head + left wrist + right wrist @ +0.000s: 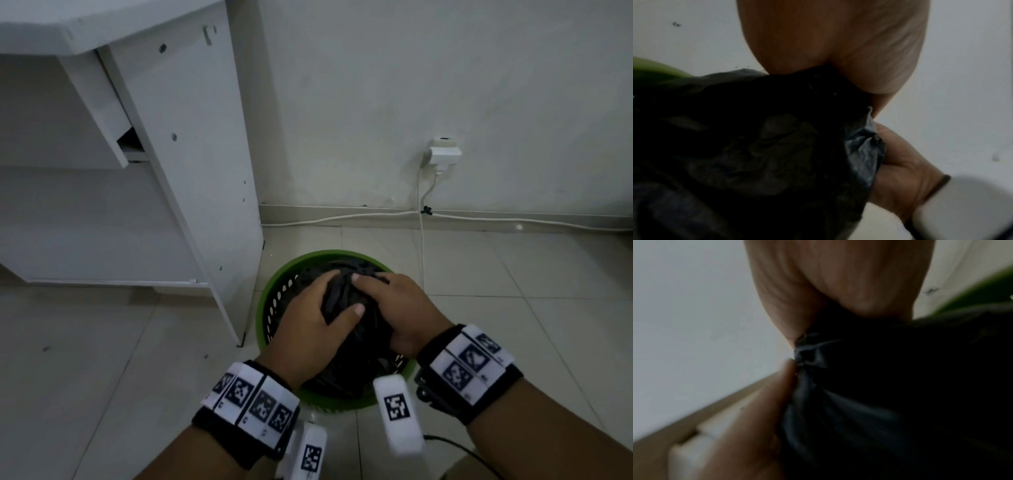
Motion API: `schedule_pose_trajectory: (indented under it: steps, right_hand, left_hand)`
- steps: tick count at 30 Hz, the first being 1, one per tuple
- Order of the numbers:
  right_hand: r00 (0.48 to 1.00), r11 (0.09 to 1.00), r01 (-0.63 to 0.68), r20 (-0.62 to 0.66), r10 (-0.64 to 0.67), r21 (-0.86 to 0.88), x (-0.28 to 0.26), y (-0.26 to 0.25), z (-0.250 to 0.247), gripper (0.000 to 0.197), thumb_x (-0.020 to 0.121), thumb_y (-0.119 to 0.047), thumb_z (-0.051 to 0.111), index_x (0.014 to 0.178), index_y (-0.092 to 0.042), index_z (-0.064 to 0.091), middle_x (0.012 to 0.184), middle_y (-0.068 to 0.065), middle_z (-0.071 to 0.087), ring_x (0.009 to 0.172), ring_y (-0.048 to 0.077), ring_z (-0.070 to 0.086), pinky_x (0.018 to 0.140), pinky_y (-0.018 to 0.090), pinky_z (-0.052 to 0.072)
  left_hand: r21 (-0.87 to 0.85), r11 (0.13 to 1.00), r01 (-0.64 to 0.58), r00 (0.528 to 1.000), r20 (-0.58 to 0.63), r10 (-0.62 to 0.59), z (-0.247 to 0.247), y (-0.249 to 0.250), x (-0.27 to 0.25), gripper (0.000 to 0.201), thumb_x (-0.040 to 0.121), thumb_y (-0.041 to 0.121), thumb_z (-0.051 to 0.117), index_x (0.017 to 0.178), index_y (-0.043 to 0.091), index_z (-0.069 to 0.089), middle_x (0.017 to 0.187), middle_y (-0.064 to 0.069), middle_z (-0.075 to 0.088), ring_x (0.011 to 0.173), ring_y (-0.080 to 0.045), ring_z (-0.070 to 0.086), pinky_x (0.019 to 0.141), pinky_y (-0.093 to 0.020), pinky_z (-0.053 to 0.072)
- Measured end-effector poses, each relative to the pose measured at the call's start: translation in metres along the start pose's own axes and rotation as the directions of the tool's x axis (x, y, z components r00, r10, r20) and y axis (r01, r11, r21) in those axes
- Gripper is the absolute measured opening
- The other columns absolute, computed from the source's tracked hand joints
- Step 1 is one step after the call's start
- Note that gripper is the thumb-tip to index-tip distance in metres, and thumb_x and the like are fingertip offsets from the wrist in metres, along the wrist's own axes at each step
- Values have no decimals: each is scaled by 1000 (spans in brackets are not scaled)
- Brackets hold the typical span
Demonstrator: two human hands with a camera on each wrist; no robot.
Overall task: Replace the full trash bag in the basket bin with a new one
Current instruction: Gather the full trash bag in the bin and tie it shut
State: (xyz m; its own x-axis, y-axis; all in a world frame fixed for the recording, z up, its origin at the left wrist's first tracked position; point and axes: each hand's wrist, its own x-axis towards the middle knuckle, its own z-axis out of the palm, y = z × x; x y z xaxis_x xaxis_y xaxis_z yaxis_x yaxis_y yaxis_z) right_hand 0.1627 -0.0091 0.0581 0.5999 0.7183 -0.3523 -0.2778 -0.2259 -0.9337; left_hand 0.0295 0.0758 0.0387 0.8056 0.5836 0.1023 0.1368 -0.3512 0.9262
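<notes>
A green perforated basket bin stands on the tiled floor beside a white desk. A black trash bag fills it, its top gathered into a bunch. My left hand grips the gathered plastic from the left, thumb across it. My right hand grips the same bunch from the right, fingers curled over the top. In the left wrist view the black trash bag is pinched between the two hands, with the green rim behind. The right wrist view is blurred; the black trash bag fills its right half.
The white desk side panel stands close on the bin's left. A wall socket with a white plug and cable sits behind on the wall. Open floor tiles lie to the right and front left.
</notes>
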Motion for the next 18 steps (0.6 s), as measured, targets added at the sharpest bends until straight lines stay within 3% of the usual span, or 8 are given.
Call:
schedule_pose_trajectory:
  steps: [2,4,6,8,11,14,16,18]
  right_hand:
    - [969,964,-246,65,240,104,2,-4,1,33,91,-29,65,105,-1,73,105,26,72,98,42,69,89,52,55]
    - [943,937,-324,120,309,129,3,-2,0,38,92,-34,63,110,-2,72,108,26,71,103,43,68,91,51,54]
    - [969,965,-228,120,213,128,4,1,1,38,92,-38,63,110,-7,73,109,20,73,104,38,69,95,51,53]
    - [997,994,53,64,-47,-97,1,8,3,37,89,-46,65,111,-17,70,110,8,73,105,26,69,95,44,54]
    - [844,620,495,167,-510,-609,-9,17,1,65,78,-56,70,132,-26,50,132,-7,51,123,6,49,104,22,41]
    - [750,198,567,401,-526,-799,-8,33,-4,83,76,-58,68,145,-25,37,151,0,33,137,15,31,113,28,30]
    - [755,115,540,419,-505,-834,-2,40,-7,72,84,-44,66,146,-21,38,149,6,39,134,24,38,110,38,40]
    - [750,208,584,422,-510,-785,3,39,-11,57,90,-26,62,143,-15,45,140,8,52,126,21,48,108,36,42]
  left_hand:
    - [51,998,-20,1000,-13,21,-2,-8,2,33,91,39,70,122,38,57,111,23,64,101,18,58,82,-2,44]
    - [120,993,-14,999,-48,20,-4,-12,6,20,91,40,69,110,33,67,102,18,69,92,13,62,77,-6,47]
    - [125,992,16,997,-82,-6,-6,-13,12,17,93,39,68,95,24,74,91,13,73,82,6,66,76,-19,53]
    - [19,994,108,990,-96,-106,-8,-16,18,20,94,37,66,89,22,78,86,7,76,80,-8,71,79,-35,58]
    - [-223,923,315,937,-80,-339,-11,-15,24,19,93,33,68,89,20,81,86,0,79,84,-22,75,84,-47,60]
    - [-388,809,441,885,35,-465,-11,-7,31,15,92,22,69,93,13,80,89,-8,79,87,-29,76,82,-45,61]
    - [-362,823,437,892,55,-449,-8,-6,35,20,91,23,67,92,8,79,90,-13,78,87,-32,75,84,-50,61]
    - [-179,921,346,936,-6,-353,-5,-11,36,37,87,43,60,94,10,76,93,-10,76,89,-30,72,88,-55,56]
